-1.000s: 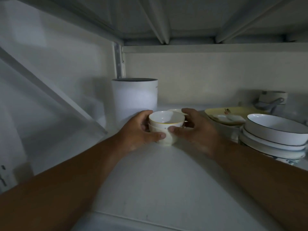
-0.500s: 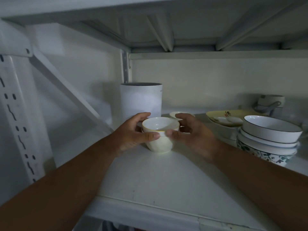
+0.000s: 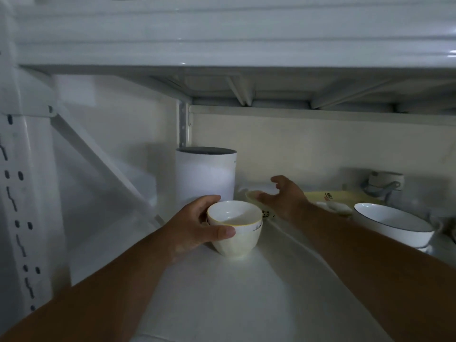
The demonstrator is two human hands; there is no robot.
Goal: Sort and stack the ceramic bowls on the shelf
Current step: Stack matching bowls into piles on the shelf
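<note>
Dim white metal shelf (image 3: 222,299), wall behind. At left rear stands a white cylindrical canister (image 3: 204,176). Before it, the left hand (image 3: 195,228) grips a stack of two small white bowls (image 3: 235,230), thumb across the front, the stack resting on the shelf. Just right, the right hand (image 3: 283,198) hovers with fingers spread over a small pale bowl (image 3: 256,197). Far right: a yellow dish (image 3: 343,196) and stacked dark-rimmed white bowls (image 3: 392,223).
</note>
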